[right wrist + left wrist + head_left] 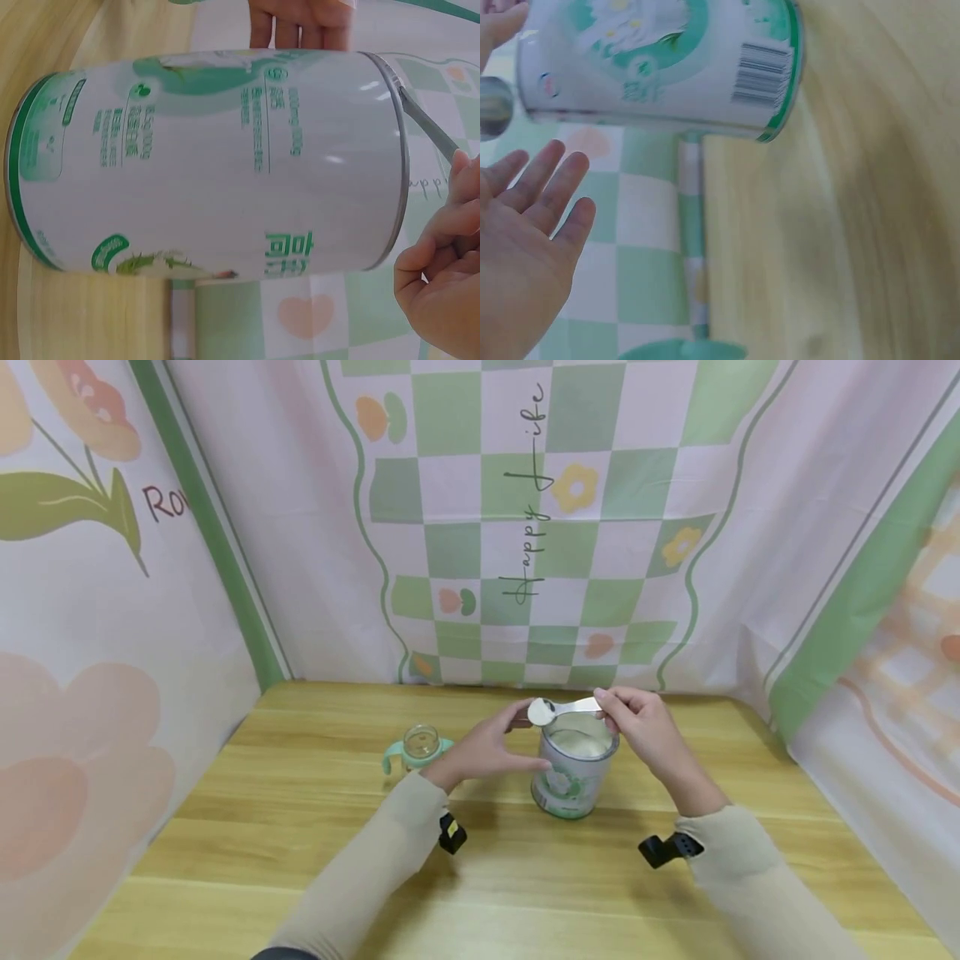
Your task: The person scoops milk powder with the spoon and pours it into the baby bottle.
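Note:
My right hand [651, 732] pinches the handle of a metal measuring spoon [576, 707], whose bowl carries white powder just above the rim of an open milk powder can [570, 792]. Pale powder [581, 743] shows inside this white and green can, which stands upright on the table. To its left, my left hand [487, 752] is spread with fingers and thumb apart, close to the can's side. The left wrist view shows that hand [525, 240] with straight fingers beside the can [652, 67]. In the right wrist view, curled fingers hold the spoon handle [431, 124] by the rim.
A small clear bottle with mint green handles [422, 743] stands without a lid left of my left hand, partly behind the wrist. The wooden table [525, 893] ends at a checked curtain [517, 552] at the back, with printed cloth on both sides.

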`<state>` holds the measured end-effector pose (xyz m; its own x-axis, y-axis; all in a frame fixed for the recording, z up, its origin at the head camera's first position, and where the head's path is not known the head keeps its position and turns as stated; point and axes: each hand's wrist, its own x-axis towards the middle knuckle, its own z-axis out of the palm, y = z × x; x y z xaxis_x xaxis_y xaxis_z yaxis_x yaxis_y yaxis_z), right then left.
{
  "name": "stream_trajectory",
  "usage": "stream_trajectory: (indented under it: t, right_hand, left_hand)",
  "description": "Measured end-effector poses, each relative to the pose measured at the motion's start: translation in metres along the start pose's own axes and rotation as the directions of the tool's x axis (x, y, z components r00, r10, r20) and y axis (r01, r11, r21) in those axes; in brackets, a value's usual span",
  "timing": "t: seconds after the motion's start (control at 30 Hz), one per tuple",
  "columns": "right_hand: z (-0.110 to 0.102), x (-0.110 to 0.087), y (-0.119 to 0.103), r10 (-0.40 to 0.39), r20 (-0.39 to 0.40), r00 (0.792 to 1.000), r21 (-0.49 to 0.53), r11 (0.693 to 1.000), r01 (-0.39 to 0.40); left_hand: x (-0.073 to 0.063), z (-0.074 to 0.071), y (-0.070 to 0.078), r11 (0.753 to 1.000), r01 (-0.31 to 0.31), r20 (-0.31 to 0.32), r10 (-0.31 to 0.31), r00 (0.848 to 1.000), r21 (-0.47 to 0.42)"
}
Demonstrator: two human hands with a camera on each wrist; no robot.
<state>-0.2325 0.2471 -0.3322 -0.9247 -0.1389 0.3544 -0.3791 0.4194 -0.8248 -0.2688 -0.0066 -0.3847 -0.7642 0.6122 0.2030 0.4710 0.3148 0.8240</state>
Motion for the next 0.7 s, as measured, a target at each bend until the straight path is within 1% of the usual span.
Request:
stream_trajectory:
  t: [0.13,0.33,0.43,0.53,0.6,0.7]
  right_hand:
    - [0.004,0.002,-0.003,0.016,0.006,1.000,0.007,1.000,-0.016]
    - [0.013,0.005,-0.009,0.016,0.027,1.000,0.001,1.000,-0.016]
    - [0.019,0.007,-0.011,0.011,0.037,0.999,-0.019,1.000,-0.010]
    - [0.026,0.010,-0.012,0.011,0.046,0.999,-0.023,1.000,-0.010]
    - [0.030,0.012,-0.013,0.006,0.056,0.998,-0.020,1.000,-0.005]
    - [0.036,0.014,-0.014,-0.008,0.072,0.997,-0.021,1.000,0.010]
  left_hand:
    - [-0.006,-0.013,0.001,0.999,0.018,-0.015,-0.017,1.000,0.048]
    - [-0.016,-0.034,0.003,0.997,0.036,-0.027,-0.034,0.999,0.064]
    - [-0.023,-0.044,0.004,0.996,0.052,-0.057,-0.048,0.997,0.069]
    - [-0.031,-0.053,0.002,0.996,0.067,-0.091,-0.062,0.994,0.054]
    - [-0.035,-0.058,-0.001,0.997,0.065,-0.107,-0.060,0.992,0.050]
    - [-0.041,-0.064,-0.004,0.997,0.048,-0.126,-0.041,0.991,0.056]
